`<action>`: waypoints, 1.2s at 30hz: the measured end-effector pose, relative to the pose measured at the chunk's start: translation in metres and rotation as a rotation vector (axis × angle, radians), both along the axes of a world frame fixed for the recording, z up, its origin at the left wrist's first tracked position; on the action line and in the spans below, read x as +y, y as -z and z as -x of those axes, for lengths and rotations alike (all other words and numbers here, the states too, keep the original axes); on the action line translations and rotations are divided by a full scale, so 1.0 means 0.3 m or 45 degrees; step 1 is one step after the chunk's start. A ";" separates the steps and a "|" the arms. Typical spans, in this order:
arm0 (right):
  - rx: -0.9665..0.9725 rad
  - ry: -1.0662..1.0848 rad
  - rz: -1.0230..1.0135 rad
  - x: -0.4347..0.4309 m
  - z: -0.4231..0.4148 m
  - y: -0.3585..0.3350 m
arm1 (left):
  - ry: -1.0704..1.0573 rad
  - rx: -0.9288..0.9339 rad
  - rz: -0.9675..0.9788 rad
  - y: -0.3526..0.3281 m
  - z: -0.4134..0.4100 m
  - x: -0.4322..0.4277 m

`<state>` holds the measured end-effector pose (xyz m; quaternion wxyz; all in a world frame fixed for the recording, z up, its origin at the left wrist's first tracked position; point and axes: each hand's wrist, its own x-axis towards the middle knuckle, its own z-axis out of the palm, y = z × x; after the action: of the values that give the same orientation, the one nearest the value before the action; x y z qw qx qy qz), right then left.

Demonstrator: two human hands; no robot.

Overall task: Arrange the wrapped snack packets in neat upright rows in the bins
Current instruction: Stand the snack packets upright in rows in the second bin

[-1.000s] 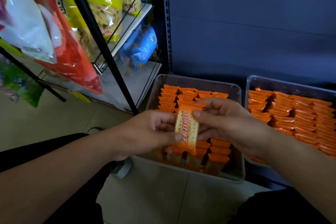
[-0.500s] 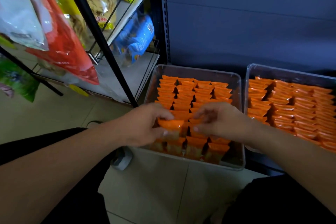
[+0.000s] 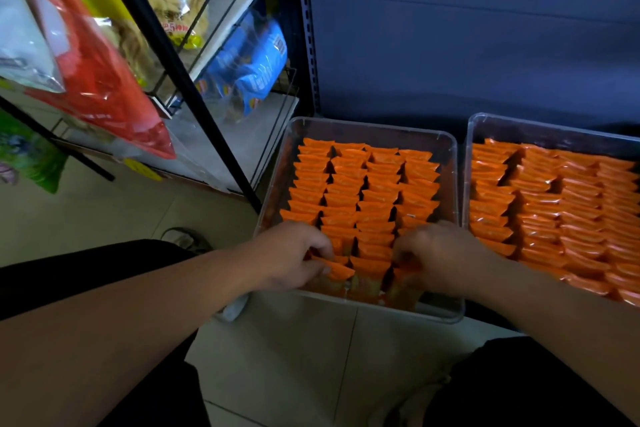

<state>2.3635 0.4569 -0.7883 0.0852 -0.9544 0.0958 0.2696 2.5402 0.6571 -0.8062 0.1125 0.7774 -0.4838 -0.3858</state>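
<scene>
Orange packet (image 3: 335, 269) lies tilted at near end of left bin (image 3: 375, 128), pinched between thumb and fingers of left hand (image 3: 294, 253). Right hand (image 3: 440, 253) curled down into that bin's near-right rows; grip on anything cannot be told. Judged step: seating the packet: hold neighbours apart, stand it vertical, push level with packet rows (image 3: 363, 191) behind. Right bin (image 3: 554, 128) just beside, packed

Both forearms (image 3: 138, 308) are bare to the hands (image 3: 294, 255), and the legwear (image 3: 69, 274) is plain black.
</scene>
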 end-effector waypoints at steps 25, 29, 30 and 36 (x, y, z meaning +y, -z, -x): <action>-0.275 0.073 -0.269 0.088 -0.120 0.063 | 0.136 -0.135 -0.092 -0.179 -0.185 0.026; -0.263 0.099 -0.258 0.096 -0.149 0.070 | 0.255 -0.352 -0.132 -0.122 -0.156 0.047; -0.261 0.105 -0.257 0.097 -0.156 0.076 | 0.305 -0.437 -0.115 -0.108 -0.146 0.045; -0.279 0.083 -0.226 0.147 -0.164 0.120 | 0.485 -0.666 -0.174 -0.064 -0.130 0.033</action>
<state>2.4126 0.5010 -0.8244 0.1879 -0.9632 0.0926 0.1684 2.5791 0.6671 -0.7870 -0.1423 0.7514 -0.6061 -0.2187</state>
